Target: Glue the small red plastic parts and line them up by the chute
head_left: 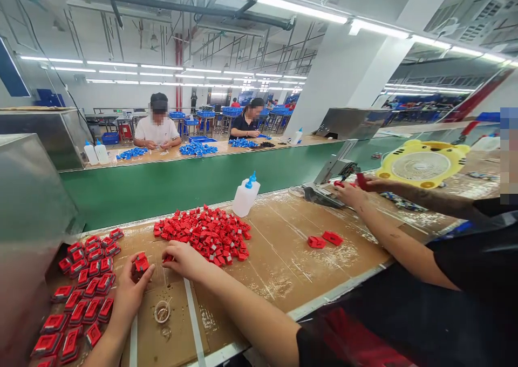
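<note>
My left hand (130, 289) grips a red plastic part (141, 262) between thumb and fingers, its hollow side partly showing. Close by on the right, my right hand (184, 259) is closed at the left edge of a heap of small red plastic parts (206, 229). A bit of red shows at its fingertips, mostly hidden by the fingers. Below the hands, a small round cup (162, 312) with a thin stick in it stands on a cardboard sheet (162, 351). Left of my left hand lie several red rectangular pieces with grey rims (83, 307), in rough rows.
White bottles with blue tips (246, 197) stand behind the heap. Two red parts (325, 239) lie to the right. A co-worker's hands (353, 191) hold red parts beside a bench press (334, 172) and a yellow fan (423, 163). A metal box (36, 237) borders the left.
</note>
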Action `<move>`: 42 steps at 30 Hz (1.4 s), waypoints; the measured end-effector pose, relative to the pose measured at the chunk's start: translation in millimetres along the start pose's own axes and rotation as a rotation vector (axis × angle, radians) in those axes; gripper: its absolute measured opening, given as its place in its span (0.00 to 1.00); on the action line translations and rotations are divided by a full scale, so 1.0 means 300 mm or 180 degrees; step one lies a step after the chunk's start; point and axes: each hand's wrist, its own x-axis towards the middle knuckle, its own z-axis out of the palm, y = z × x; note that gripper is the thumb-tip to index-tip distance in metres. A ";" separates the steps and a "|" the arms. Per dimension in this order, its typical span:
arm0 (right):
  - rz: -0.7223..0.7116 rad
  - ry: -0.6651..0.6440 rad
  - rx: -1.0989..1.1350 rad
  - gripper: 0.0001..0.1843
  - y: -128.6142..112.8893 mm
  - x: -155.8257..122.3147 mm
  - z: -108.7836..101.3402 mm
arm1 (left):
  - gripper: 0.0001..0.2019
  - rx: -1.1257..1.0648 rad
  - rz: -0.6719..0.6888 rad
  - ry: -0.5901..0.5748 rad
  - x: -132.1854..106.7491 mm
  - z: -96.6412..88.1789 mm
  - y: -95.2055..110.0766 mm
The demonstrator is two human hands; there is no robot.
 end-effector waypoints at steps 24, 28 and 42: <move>-0.0319 0.0865 0.1822 0.16 0.032 -0.050 0.078 | 0.34 0.0536 0.0134 -0.0359 0.001 0.013 -0.028; -0.0451 0.0970 0.1840 0.17 0.059 -0.030 0.114 | 0.34 0.0634 0.0102 -0.0657 0.009 0.022 -0.027; -0.0680 0.0627 0.1318 0.18 0.025 -0.086 0.078 | 0.28 0.0882 0.0131 -0.0775 -0.048 0.033 0.039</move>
